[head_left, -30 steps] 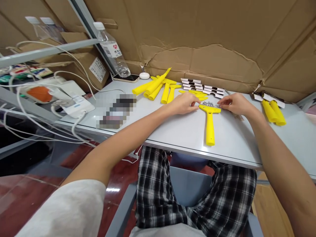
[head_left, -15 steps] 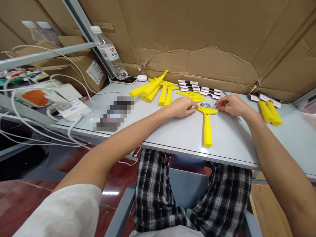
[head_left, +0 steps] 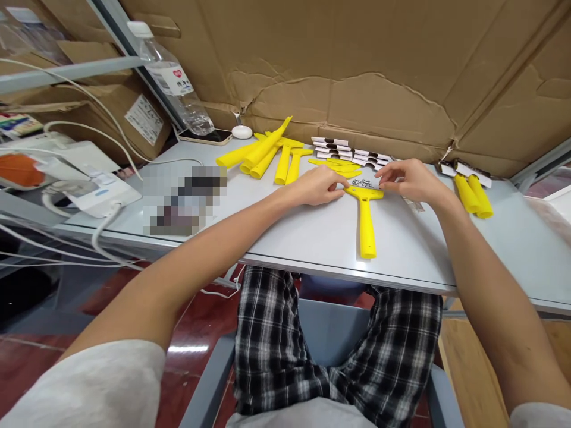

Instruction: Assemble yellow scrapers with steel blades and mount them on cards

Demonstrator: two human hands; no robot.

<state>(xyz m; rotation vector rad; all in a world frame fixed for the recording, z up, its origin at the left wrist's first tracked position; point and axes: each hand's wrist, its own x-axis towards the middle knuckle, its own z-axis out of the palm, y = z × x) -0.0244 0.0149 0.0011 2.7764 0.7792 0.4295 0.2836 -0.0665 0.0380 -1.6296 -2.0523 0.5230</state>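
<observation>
A yellow scraper handle (head_left: 366,229) with a T-shaped head lies on the table, its grip toward me. My left hand (head_left: 322,185) has its bent thumb and fingers closed on the left end of that head. By the head's right end is my right hand (head_left: 408,180), fingers bent and pointing left, thumb and forefinger slightly apart. Nothing shows between them. Just behind the head lies a small pile of shiny metal pieces (head_left: 363,183), which look like screws. Flat yellow pieces (head_left: 334,166) lie behind my left hand.
More yellow handles (head_left: 267,156) are heaped at the back left. White-and-black strips (head_left: 331,148) are stacked behind the pile. Two yellow handles with strips attached (head_left: 473,193) lie right. A bottle (head_left: 178,89), a phone (head_left: 209,137), a white case (head_left: 241,131) and cables stand left.
My view has shifted, so the scene sits further left. My right hand has moved off the head's right end toward the metal pieces, its fingers parting a little. The left hand stays at the head.
</observation>
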